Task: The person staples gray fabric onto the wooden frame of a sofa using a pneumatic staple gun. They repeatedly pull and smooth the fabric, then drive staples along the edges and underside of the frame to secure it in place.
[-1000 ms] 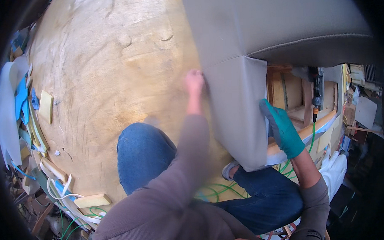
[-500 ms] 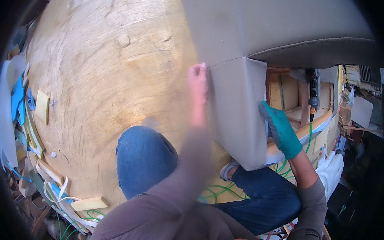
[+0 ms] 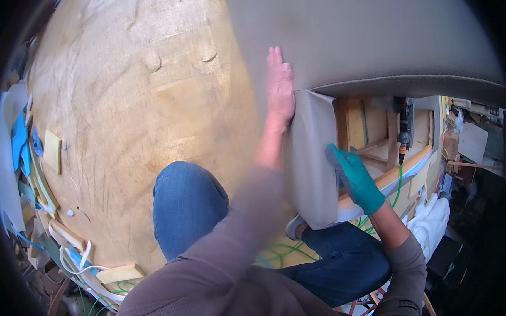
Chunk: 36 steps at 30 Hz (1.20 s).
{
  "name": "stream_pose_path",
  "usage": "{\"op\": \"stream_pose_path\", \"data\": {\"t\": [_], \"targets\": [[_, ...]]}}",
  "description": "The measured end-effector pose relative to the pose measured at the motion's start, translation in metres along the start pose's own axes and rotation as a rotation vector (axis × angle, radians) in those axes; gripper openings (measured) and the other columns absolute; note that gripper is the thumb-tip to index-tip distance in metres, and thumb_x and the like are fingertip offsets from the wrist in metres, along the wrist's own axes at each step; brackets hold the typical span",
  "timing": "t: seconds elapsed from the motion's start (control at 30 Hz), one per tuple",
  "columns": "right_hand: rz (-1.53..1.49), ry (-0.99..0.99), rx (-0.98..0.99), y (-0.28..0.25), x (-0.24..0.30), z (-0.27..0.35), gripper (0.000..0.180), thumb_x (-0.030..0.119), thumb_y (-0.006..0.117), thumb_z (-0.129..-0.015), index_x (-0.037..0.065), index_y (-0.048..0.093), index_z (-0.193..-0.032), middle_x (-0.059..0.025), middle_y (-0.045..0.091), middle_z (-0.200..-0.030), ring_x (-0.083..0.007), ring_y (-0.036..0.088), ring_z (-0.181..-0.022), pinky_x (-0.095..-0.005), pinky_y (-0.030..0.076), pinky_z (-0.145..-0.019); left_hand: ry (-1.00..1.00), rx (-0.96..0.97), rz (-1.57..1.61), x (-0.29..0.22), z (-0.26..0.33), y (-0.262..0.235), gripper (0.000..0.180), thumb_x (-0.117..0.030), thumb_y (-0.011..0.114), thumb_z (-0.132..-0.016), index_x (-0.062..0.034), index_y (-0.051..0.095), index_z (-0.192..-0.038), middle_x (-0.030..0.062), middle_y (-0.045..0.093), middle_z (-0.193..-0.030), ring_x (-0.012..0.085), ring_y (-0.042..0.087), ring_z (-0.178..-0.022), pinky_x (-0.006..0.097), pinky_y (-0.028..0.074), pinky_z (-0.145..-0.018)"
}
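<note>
Lower centre: your blue-jeaned knee (image 3: 188, 207) kneels on the tan plywood worktable (image 3: 123, 107). Centre right: your right hand (image 3: 357, 179), in a teal glove, is closed on the edge of the grey leatherette cover flap (image 3: 314, 161). Centre: your bare left hand (image 3: 279, 87) lies flat and open against it. Upper right: the upholstered grey furniture piece (image 3: 371, 37) on its bare wooden frame (image 3: 369, 126). The cover looks soft, pliable and smooth; take it by the free edge.

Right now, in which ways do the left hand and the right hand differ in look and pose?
The left hand is bare; the right hand wears a teal glove. The left hand lies flat, fingers straight, on the face of the grey upholstery cover; the right hand curls around that cover's right edge, by the wooden frame. The left arm reaches farther up than the right. Both touch the same cover.
</note>
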State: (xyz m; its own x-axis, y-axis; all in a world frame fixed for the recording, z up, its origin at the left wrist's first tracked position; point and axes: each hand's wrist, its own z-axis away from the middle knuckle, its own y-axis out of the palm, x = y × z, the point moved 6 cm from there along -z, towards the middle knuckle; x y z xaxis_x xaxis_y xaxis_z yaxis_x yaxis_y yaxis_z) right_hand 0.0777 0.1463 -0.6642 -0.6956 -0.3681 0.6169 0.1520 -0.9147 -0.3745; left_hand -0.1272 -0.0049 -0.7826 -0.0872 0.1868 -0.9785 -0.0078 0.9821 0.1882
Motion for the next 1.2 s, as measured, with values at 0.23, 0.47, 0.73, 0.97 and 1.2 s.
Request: {"op": "stream_pose_path", "data": {"t": [0.23,0.47,0.73,0.97,1.2], "targets": [[0.281,-0.452,-0.042,0.001,0.017,0.002,0.048,0.039,0.063,-0.114,-0.003,0.072,-0.137,-0.0054,0.074,-0.107,-0.0158,0.067,-0.091,-0.0340,0.056,-0.086,-0.202,0.019,0.049,0.073,0.004,-0.006,0.072,-0.044,0.036,-0.120,0.0007,0.023,-0.175,0.0189,0.015,-0.185,0.0321,0.009,-0.172,0.042,0.008,-0.139],[0.331,-0.478,-0.454,-0.032,0.076,0.001,0.051,0.033,0.077,-0.104,0.005,0.067,-0.146,-0.0192,0.078,-0.125,-0.0325,0.076,-0.110,-0.0445,0.059,-0.093,-0.228,0.019,0.082,0.081,0.001,-0.008,0.071,-0.043,0.036,-0.120,0.0007,0.024,-0.174,0.0188,0.017,-0.184,0.0318,0.012,-0.171,0.041,0.010,-0.138],[0.893,-0.689,-0.615,0.009,0.134,0.000,0.044,0.042,0.078,-0.101,0.013,0.073,-0.134,-0.0152,0.080,-0.103,-0.0341,0.077,-0.094,-0.0429,0.058,-0.076,-0.232,0.004,0.112,0.079,0.002,-0.008,0.070,-0.043,0.037,-0.120,0.0008,0.026,-0.173,0.0186,0.019,-0.182,0.0315,0.014,-0.170,0.041,0.012,-0.137],[0.503,-0.578,-0.630,0.005,0.132,-0.028,0.032,0.042,0.081,-0.099,0.013,0.080,-0.114,-0.0135,0.075,-0.083,-0.0307,0.073,-0.073,-0.0424,0.057,-0.068,-0.230,-0.006,0.115,0.074,0.001,-0.008,0.069,-0.042,0.038,-0.120,0.0009,0.027,-0.172,0.0185,0.021,-0.181,0.0312,0.016,-0.168,0.041,0.013,-0.137],[0.714,-0.869,-0.774,0.017,0.149,-0.006,0.031,0.037,0.085,-0.098,0.011,0.082,-0.116,-0.0109,0.079,-0.084,-0.0219,0.076,-0.073,-0.0351,0.057,-0.069,-0.231,-0.008,0.128,0.074,0.002,-0.008,0.068,-0.042,0.039,-0.119,0.0009,0.029,-0.171,0.0184,0.024,-0.180,0.0310,0.018,-0.167,0.041,0.015,-0.136]]}}
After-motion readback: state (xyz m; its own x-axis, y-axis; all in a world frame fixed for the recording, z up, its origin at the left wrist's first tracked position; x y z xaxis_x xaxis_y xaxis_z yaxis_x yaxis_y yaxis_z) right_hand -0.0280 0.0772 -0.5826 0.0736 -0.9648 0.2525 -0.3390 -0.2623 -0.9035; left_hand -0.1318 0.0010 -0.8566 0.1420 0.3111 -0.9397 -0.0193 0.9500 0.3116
